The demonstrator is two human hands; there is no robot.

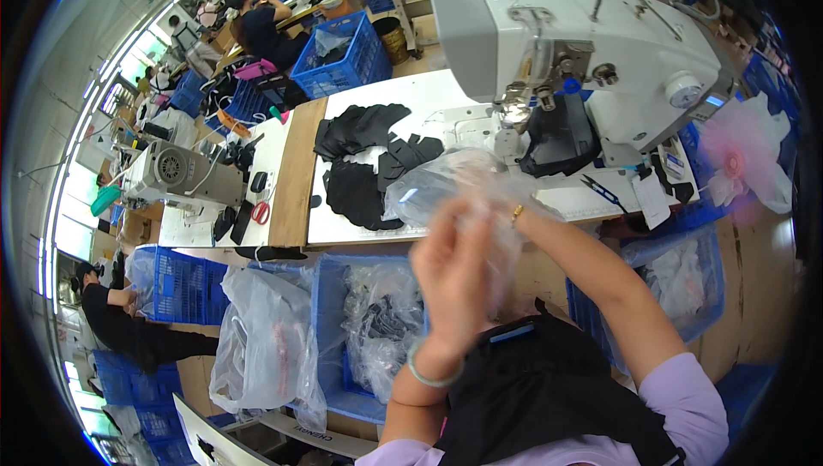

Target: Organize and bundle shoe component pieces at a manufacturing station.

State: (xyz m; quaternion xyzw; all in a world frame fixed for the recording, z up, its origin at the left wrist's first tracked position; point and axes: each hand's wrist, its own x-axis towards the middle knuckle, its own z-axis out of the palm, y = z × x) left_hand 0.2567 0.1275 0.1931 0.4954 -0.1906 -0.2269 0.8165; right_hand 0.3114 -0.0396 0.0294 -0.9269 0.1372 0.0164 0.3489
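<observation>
A clear plastic bag (pixel 429 187) hangs in front of me over the front edge of the white sewing table (pixel 343 230). My left hand (pixel 452 269), with a pale bangle on its wrist, is closed on the bunched plastic. Reaching in from the right, my right hand (pixel 487 190) is at the same bag; plastic and motion blur hide its fingers. Black cut fabric pieces (pixel 356 196) lie on the table just left of the bag. Behind my hands stands a white sewing machine (pixel 591 63), with a black piece (pixel 561 136) beside its needle area.
Thread snips (pixel 604 192) and a paper tag lie at the table's right. Below the table, a blue crate (pixel 330 337) holds plastic-wrapped dark items, beside a large translucent bag (pixel 261 337). Another crate (pixel 720 294) stands right. Red-handled scissors (pixel 261 212) lie left; other people sit or stand farther off.
</observation>
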